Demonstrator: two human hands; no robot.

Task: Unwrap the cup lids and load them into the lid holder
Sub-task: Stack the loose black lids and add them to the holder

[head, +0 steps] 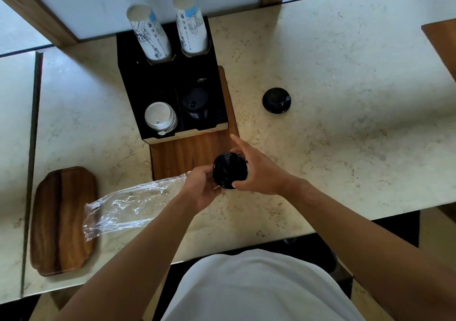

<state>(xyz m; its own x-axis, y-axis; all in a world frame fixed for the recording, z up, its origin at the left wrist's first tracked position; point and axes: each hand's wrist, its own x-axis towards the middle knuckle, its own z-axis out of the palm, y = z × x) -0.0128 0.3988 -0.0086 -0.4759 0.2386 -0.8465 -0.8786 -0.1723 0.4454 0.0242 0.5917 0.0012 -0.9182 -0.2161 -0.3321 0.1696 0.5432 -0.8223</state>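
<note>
A stack of black cup lids [230, 170] is held over the counter in front of the black lid holder [170, 79]. My left hand [199, 187] grips the stack's near side together with the mouth of a clear plastic sleeve [128, 204], which trails away to the left. My right hand [259, 170] clasps the stack from the right, index finger stretched toward the holder. The holder's right front slot contains black lids [195, 106]; its left front slot holds white lids [160, 118].
Two stacks of paper cups [150, 34] lean out of the holder's rear slots. The holder stands on a wooden board [187, 153]. A single black lid [276, 100] lies on the marble counter to the right. A wooden tray [61, 222] sits at the left.
</note>
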